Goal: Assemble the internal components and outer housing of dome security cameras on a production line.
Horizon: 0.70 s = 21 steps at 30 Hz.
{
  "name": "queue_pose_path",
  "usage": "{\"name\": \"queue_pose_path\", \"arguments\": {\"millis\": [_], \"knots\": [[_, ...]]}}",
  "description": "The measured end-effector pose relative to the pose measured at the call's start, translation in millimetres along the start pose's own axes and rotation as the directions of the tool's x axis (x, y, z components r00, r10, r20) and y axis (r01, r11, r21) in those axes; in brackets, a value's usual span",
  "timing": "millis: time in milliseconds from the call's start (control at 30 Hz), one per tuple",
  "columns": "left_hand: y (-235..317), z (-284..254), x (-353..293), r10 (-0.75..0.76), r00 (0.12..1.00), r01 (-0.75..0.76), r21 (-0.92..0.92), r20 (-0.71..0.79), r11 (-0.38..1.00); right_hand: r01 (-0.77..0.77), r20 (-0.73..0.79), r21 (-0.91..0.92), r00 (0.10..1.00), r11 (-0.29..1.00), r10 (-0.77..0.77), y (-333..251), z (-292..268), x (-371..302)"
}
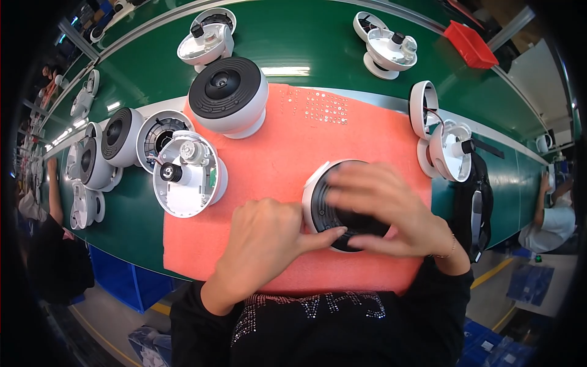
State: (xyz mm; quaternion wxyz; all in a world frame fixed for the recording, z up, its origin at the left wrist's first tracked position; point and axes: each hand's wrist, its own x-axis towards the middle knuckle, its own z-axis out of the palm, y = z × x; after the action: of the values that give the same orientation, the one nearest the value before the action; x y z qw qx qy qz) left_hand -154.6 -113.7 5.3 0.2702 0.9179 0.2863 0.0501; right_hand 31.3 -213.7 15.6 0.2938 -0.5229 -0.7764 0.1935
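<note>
A round white camera-like unit with a black ringed face point(319, 207) lies face up on the pink foam mat point(275, 165) in front of me. My left hand point(266, 238) is closed at its left side, fingers curled against the white shell and thumb stretched onto the face. My right hand point(388, 211) reaches over the unit with fingers apart, slightly blurred, covering much of the face. A similar closed unit point(226, 95) stands at the mat's far left corner. Nearer, an opened unit point(189, 177) shows a black cylinder, a clear round part and a green board.
Small screws point(327, 108) lie in rows on the mat's far side. Opened units stand at the far left point(208, 43), far right point(391, 49) and right point(449, 150). A red tray point(469, 46) sits far right; a black bag point(477, 214) is beside the mat. People work at both sides.
</note>
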Motion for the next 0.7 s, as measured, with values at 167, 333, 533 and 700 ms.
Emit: {"name": "queue_pose_path", "arguments": {"millis": [167,333,533,700], "knots": [[-17.0,13.6,12.3,-0.056,0.963,0.152,-0.360,0.265,0.921,-0.445,-0.095,0.473,0.832,0.760,0.547,31.6,14.1,-9.6],[-7.4,40.2,-8.5,-0.086,0.994,0.104,-0.886,0.073,0.451,-0.441,-0.015,0.552,0.844,0.708,0.536,14.7,11.9,-10.0],[-5.2,14.6,3.3,0.085,0.960,-0.239,-0.623,-0.267,0.745,-0.231,-0.240,0.533,0.881,0.814,0.407,17.7,6.1,8.9],[-11.1,-4.4,13.7,0.096,0.962,-0.245,-0.651,-0.257,0.718,-0.200,-0.310,0.491,0.870,0.848,0.385,24.7,2.5,28.2]]}}
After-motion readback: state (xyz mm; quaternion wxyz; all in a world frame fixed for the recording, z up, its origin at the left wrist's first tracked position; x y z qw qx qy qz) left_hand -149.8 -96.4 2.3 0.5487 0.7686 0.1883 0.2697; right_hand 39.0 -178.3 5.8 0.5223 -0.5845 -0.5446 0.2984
